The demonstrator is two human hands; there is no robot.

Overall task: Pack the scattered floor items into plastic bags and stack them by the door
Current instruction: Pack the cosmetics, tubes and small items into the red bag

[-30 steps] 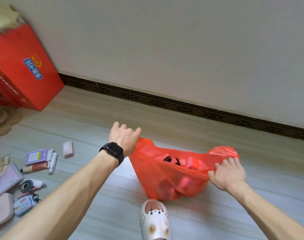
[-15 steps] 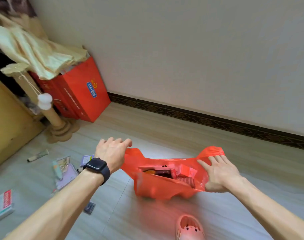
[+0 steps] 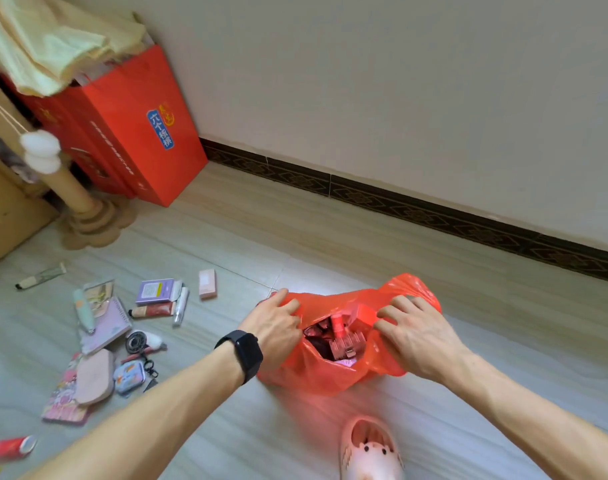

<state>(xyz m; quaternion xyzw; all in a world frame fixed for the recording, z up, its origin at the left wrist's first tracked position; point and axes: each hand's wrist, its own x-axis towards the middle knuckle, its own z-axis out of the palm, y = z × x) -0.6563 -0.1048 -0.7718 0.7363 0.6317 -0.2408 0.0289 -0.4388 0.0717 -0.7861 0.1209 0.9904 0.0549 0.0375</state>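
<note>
While your left hand (image 3: pixel 278 327) and right hand (image 3: pixel 417 332) pinched the red bag (image 3: pixel 316 375) rim at 9 and 3 o'clock, a lopsided pull could have spilled its boxes (image 3: pixel 347 341).

Tile floor (image 3: pixel 330 244): red plastic bag (image 3: pixel 316 379), scattered small items (image 3: pixel 105 323), red gift box (image 3: pixel 136 133).

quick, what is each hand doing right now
Left hand: gripping the left rim of the red bag.
Right hand: gripping the bag's right rim.
</note>
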